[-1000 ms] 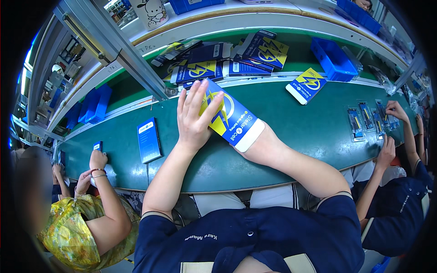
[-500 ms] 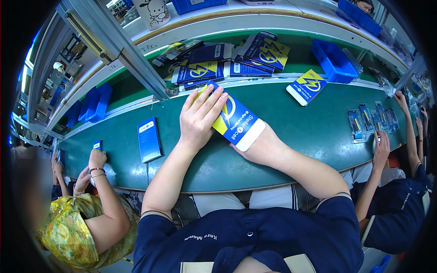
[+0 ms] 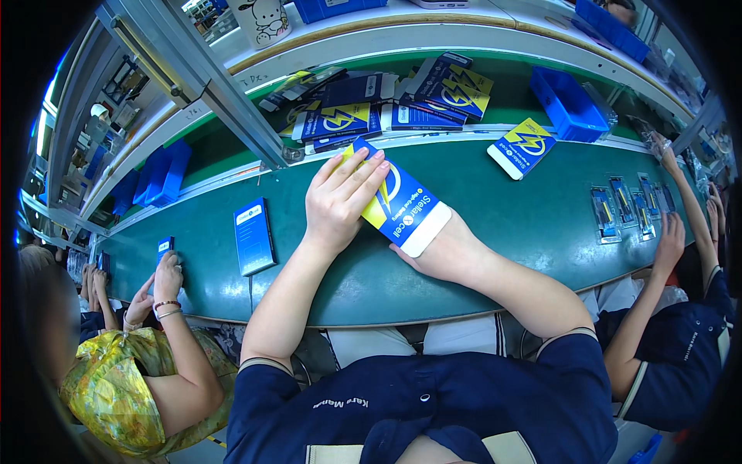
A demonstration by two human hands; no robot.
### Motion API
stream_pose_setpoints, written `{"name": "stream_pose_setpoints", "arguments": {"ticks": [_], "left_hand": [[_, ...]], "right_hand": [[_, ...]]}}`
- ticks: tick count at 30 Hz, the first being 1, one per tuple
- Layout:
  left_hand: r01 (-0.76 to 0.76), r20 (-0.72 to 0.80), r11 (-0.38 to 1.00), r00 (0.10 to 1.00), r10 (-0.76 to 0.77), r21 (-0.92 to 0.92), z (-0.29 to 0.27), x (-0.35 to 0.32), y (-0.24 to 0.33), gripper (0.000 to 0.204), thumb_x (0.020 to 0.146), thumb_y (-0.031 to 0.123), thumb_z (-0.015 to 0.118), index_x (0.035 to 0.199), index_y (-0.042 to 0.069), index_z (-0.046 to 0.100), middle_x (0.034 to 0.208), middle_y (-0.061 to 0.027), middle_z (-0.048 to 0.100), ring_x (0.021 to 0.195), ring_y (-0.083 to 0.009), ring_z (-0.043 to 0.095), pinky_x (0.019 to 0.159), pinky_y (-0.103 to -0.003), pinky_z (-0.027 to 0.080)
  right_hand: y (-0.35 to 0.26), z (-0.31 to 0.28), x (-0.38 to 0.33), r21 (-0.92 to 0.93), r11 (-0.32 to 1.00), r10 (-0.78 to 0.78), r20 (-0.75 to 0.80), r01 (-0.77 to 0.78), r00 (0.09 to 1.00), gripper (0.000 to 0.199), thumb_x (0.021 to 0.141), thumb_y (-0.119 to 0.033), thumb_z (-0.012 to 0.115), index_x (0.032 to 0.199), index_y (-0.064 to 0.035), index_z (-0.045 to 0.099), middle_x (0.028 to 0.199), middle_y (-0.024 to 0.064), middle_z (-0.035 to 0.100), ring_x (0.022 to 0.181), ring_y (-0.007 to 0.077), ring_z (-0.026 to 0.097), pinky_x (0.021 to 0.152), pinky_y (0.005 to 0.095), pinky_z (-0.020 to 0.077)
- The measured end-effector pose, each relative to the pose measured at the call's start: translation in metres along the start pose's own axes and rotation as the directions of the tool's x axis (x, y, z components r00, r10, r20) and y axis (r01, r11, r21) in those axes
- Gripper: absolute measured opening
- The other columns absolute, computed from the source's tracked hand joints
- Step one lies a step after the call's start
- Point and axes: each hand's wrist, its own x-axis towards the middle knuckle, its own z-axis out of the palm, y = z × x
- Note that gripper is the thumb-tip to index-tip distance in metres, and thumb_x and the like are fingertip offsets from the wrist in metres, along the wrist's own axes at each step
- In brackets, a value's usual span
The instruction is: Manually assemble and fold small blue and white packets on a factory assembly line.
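A flat blue and yellow battery box (image 3: 408, 203) is held slanted above the green table, its white end toward me. My left hand (image 3: 338, 199) grips its left side, fingers lying together across the printed face. Under the box is my right hand (image 3: 439, 249), closed against it from below; most of its fingers are hidden by the box. To the left, a mostly blue box (image 3: 254, 237) lies on the table. Another yellow and blue box (image 3: 522, 148) rests on the far edge to the right.
Several battery boxes (image 3: 340, 120) are heaped on the green ledge beyond the table. Blue bins (image 3: 568, 108) stand on that ledge. Small clear packs (image 3: 607, 215) lie at the right. Co-workers' hands (image 3: 167, 277) work at the left and right (image 3: 669, 240). A metal post (image 3: 232, 116) rises at the far edge.
My hands and the box between them have hardly moved. At the right, a co-worker's hand has moved right from the small packs; at the left, another's hand has shifted slightly.
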Motion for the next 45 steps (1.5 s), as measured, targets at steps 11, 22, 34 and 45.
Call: {"name": "stream_pose_setpoints", "arguments": {"ticks": [11,22,34,45], "left_hand": [[-0.008,-0.062,1.000,0.998,0.009,0.030,-0.0001,-0.0012,0.0027,0.034,0.084,0.011,0.067,0.117,0.014,0.071,0.125,-0.0045,0.070,0.119,-0.0225,0.065,0.103,-0.040,0.046],[-0.020,-0.058,0.999,0.998,0.022,0.032,-0.0003,-0.0005,0.0030,0.033,0.085,0.010,0.066,0.118,0.011,0.071,0.125,-0.0069,0.070,0.119,-0.0229,0.065,0.103,-0.041,0.047],[-0.031,-0.025,0.999,0.999,0.032,0.018,-0.0022,-0.0015,0.0016,0.039,0.082,0.008,0.074,0.121,0.008,0.069,0.127,-0.0108,0.069,0.123,-0.0250,0.064,0.107,-0.042,0.044],[-0.024,-0.031,1.000,0.999,0.024,-0.016,-0.0012,-0.0014,0.0024,0.036,0.083,0.007,0.069,0.119,0.010,0.070,0.126,-0.0072,0.069,0.121,-0.0224,0.064,0.106,-0.040,0.045]], "right_hand": [[-0.0037,-0.0031,-0.0007,0.055,0.997,0.050,0.036,-0.052,0.998,0.042,0.095,-0.018,0.058,0.136,-0.0104,0.054,0.134,0.0122,0.060,0.120,0.0270,0.061,0.100,0.0379,0.0508],[-0.0020,-0.0047,-0.0034,-0.001,1.000,-0.001,0.031,0.001,1.000,0.042,0.095,-0.018,0.058,0.136,-0.0106,0.054,0.134,0.0121,0.060,0.121,0.0270,0.061,0.100,0.0376,0.0506],[-0.0018,-0.0039,-0.0030,-0.006,1.000,-0.006,0.005,0.006,1.000,0.042,0.091,-0.022,0.064,0.131,-0.0111,0.058,0.128,0.0108,0.063,0.116,0.0278,0.064,0.096,0.0389,0.0531],[-0.0030,-0.0064,-0.0021,0.014,1.000,0.026,0.047,-0.027,0.999,0.042,0.094,-0.019,0.059,0.135,-0.0113,0.054,0.133,0.0116,0.061,0.119,0.0277,0.062,0.099,0.0383,0.0515]]}}
